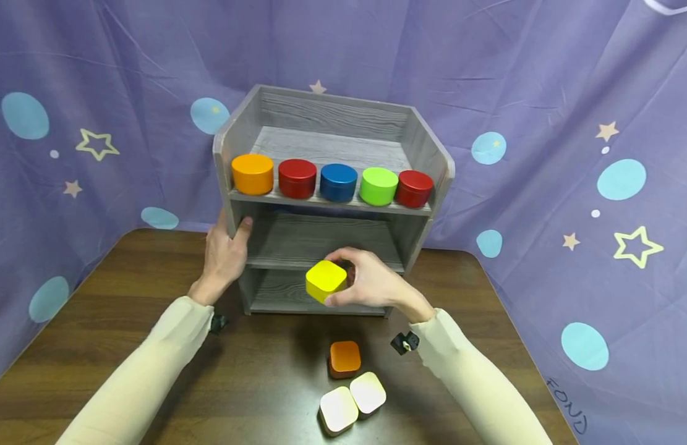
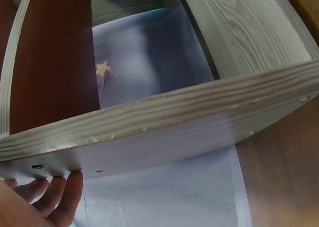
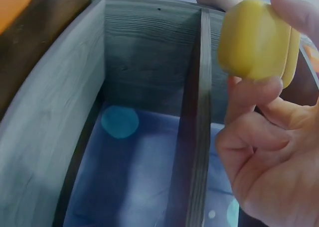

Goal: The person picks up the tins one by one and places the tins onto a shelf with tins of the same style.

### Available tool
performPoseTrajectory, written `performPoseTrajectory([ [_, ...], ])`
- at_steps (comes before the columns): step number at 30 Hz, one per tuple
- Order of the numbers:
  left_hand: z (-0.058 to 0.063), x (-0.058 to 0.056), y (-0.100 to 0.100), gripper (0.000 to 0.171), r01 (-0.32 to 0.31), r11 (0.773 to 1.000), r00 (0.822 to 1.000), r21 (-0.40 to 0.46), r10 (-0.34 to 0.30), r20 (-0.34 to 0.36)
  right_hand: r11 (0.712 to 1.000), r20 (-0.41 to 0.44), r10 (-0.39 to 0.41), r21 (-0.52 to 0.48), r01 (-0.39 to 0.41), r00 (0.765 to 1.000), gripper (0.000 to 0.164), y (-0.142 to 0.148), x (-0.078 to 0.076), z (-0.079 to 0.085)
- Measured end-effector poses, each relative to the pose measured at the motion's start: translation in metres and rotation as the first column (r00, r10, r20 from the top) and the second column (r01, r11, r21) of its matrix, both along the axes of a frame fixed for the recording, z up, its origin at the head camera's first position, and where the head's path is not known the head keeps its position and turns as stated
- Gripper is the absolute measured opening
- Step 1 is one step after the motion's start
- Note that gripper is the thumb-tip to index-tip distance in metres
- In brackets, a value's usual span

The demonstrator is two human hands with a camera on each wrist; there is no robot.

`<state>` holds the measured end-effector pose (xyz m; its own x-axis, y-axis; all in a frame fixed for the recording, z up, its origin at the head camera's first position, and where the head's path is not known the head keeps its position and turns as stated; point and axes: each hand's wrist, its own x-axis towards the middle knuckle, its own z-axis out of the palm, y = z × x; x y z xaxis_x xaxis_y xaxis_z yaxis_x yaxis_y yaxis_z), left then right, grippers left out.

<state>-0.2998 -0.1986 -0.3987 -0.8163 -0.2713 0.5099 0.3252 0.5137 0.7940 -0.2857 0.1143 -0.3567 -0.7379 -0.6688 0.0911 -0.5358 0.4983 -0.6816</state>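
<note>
Head view: the yellow tin (image 1: 326, 281) is up in the air in front of the gray shelf (image 1: 329, 139), visually overlapping the front edge of the middle board (image 1: 321, 238); honestly can't tell how big the gap is. The right hand (image 1: 371, 281) has it pinched between thumb and fingertips, with the lower bays facing it. The left hand (image 1: 223, 253) is grasping the shelf's left side panel, thumb on the inside, fingers on the outer face. Up top, five round tins (image 1: 338, 183) line the front lip, pretty tight at the right end, and the board stretches back behind them to the rear panel. On the table (image 1: 254, 383), a square orange tin (image 1: 345, 358) sits out front, with two pale tins (image 1: 339, 410) side by side nearer the person. Purple curtain (image 1: 543, 93) right behind the shelf.
</note>
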Motion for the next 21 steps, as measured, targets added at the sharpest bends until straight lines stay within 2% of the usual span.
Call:
performPoseTrajectory([
  [8, -0.001, 0.000, 0.000, 0.063, -0.003, 1.000, 1.000, 0.008, 0.003, 0.013, 0.996, 0.005, -0.089, 0.021, 0.089, 0.996, 0.071, -0.039, -0.016, 0.010],
  [13, -0.001, 0.001, 0.000, 0.063, -0.014, 1.000, 1.000, 0.000, 0.014, 0.015, 0.989, -0.039, -0.144, 0.035, 0.145, 0.989, 0.074, -0.060, -0.024, 0.009],
  [21, 0.000, 0.000, 0.001, 0.065, -0.015, 1.000, 1.000, -0.013, 0.015, 0.010, 0.969, -0.093, -0.230, 0.069, 0.236, 0.969, 0.074, -0.087, -0.027, 0.011],
])
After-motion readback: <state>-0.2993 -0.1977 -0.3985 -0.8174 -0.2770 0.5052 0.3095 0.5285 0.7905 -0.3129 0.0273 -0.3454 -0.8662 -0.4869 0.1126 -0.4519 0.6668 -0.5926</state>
